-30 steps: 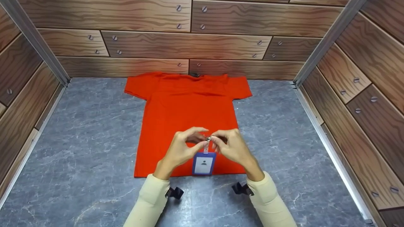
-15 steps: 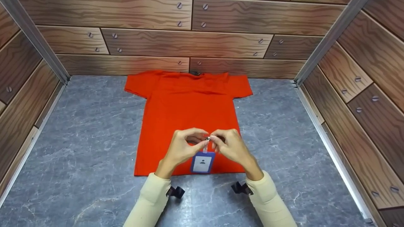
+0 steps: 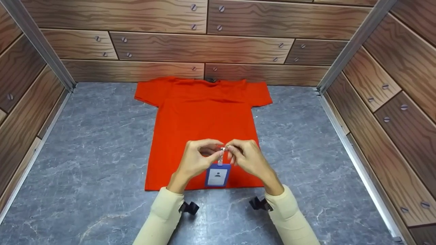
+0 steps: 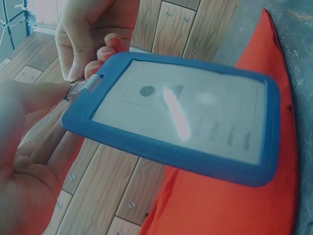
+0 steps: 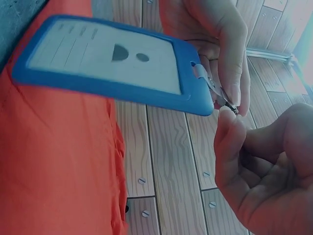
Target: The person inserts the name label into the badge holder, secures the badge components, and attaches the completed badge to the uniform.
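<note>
A blue-framed ID badge (image 3: 217, 175) with a printed white card hangs from a clear strap with a small metal clip (image 3: 222, 148). My left hand (image 3: 199, 156) pinches the clip between thumb and fingers. From the other side my right hand (image 3: 250, 158) pinches at the clip's end, thumb against curled index finger. Both wrist views show the badge (image 4: 181, 112) tilted, with the clip (image 5: 227, 102) between the two sets of fingertips. Beneath the hands a red T-shirt (image 3: 204, 119) lies spread flat, collar towards the back wall.
The grey marbled table (image 3: 102, 136) is enclosed by wood-patterned panels (image 3: 201, 47) at the back and both sides, with metal strips along the edges. Black wrist cameras (image 3: 190, 208) are strapped over the pale sleeves (image 3: 160, 217).
The badge has swung slightly to the left beneath the clip. Both hands stay in nearly the same place, with small finger movements at the clip.
</note>
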The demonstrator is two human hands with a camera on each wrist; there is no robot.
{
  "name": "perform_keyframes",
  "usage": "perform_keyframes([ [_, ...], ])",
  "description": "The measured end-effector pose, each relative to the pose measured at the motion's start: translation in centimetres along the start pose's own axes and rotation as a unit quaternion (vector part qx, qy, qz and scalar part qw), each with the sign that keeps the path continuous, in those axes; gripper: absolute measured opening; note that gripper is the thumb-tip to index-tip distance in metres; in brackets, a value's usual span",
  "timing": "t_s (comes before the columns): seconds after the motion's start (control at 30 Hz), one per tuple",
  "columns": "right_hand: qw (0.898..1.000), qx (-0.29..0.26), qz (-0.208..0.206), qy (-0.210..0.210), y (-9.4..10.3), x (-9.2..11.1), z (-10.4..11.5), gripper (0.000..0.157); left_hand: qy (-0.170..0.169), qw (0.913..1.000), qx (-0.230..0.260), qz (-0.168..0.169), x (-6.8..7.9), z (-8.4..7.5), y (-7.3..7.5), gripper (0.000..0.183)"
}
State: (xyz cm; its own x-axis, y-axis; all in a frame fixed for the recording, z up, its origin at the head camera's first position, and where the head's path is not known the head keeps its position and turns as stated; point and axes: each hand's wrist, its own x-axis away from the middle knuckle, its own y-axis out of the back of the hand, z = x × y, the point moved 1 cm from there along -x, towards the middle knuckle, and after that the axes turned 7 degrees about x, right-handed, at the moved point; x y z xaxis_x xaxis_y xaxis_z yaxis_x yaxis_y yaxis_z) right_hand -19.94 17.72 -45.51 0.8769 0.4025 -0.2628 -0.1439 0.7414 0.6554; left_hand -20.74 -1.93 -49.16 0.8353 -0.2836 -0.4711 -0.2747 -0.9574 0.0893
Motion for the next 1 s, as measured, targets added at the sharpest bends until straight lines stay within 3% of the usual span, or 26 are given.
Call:
perform_keyframes([
  [0.63,1.000,-0.007,-0.006,-0.007,0.30,0.01,-0.38,0.015,0.001,0.9998,0.018,-0.002,0.00,-0.01,0.02,0.017],
  [1.0,1.000,-0.004,-0.030,0.004,0.45,-0.09,-0.36,0.014,-0.028,0.9995,0.015,-0.006,0.00,-0.13,-0.06,0.021],
])
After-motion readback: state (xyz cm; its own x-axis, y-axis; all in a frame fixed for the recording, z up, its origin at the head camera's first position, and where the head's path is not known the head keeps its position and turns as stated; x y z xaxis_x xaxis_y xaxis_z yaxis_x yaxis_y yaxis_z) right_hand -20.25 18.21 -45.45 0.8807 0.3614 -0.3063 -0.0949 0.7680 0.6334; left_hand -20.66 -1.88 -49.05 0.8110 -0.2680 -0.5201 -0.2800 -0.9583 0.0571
